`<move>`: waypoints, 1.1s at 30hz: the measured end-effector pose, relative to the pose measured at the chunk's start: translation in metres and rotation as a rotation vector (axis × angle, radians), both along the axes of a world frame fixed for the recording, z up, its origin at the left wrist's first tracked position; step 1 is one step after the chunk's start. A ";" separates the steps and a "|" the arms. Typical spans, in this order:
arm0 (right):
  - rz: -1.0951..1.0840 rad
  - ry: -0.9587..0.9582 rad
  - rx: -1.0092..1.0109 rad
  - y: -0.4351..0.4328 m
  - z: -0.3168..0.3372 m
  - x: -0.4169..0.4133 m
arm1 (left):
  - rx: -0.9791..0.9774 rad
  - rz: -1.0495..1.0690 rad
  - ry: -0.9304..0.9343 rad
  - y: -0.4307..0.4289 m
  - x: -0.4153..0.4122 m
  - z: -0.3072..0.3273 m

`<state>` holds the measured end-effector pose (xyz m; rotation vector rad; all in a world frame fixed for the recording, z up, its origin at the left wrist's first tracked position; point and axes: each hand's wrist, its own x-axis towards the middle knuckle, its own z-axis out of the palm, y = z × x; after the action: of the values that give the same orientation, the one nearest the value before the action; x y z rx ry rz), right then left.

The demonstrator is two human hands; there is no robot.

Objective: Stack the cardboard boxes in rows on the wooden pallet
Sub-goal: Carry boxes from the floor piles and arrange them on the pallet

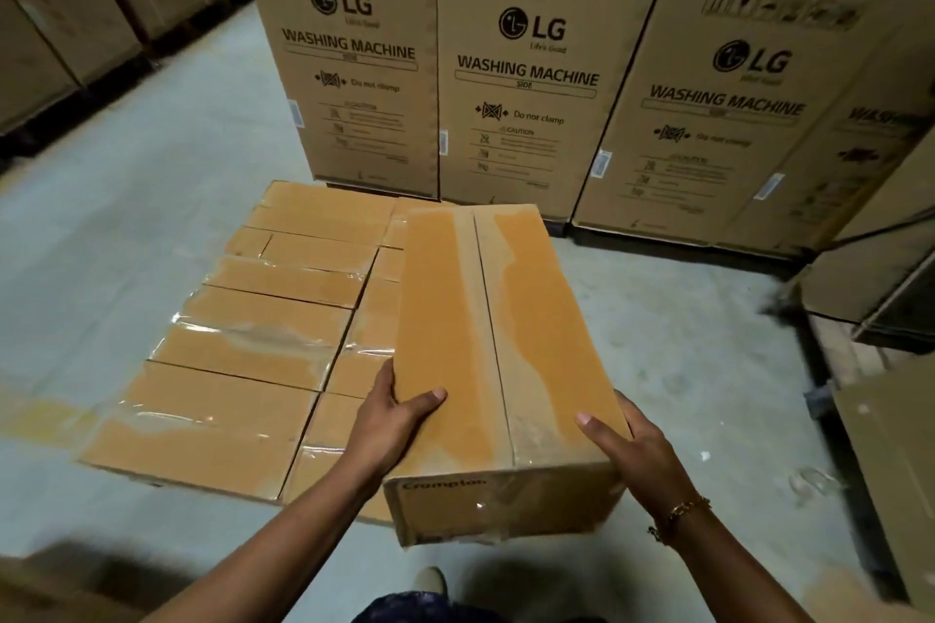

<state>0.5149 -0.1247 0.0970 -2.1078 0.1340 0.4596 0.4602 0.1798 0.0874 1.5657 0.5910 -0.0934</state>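
I hold a long taped cardboard box (485,344) lengthwise in front of me, its near end printed "Crompton". My left hand (397,415) grips its left near edge, thumb on top. My right hand (625,440) grips the right near corner. The box hangs above the right part of a low layer of similar boxes (263,319) laid flat in rows on the floor-level stack. The wooden pallet beneath them is hidden.
Tall LG washing machine cartons (526,81) stand in a wall just behind the stack. More cartons (66,5) line the far left. Flattened cardboard and boxes (890,400) lie at the right. Grey concrete floor (101,238) surrounds the stack. My shoe (430,582) shows below.
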 end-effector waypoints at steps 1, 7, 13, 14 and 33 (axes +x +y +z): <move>-0.011 0.000 0.023 -0.009 0.001 0.010 | -0.010 -0.005 -0.004 -0.009 0.014 -0.001; -0.002 0.026 0.006 -0.081 -0.018 0.100 | 0.005 -0.025 0.010 -0.076 0.105 -0.011; 0.010 0.045 -0.020 -0.179 -0.011 0.199 | 0.010 0.017 0.007 -0.182 0.194 -0.019; 0.015 0.060 -0.028 -0.195 -0.008 0.212 | -0.004 0.026 0.008 -0.199 0.206 -0.015; 0.437 0.148 -0.045 -0.175 -0.019 0.538 | -0.062 0.411 0.116 -0.226 0.410 -0.039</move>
<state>1.0528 -0.2995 0.0776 -2.1454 -0.2394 0.8786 0.8699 -0.0462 0.0489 1.3581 0.9804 0.1080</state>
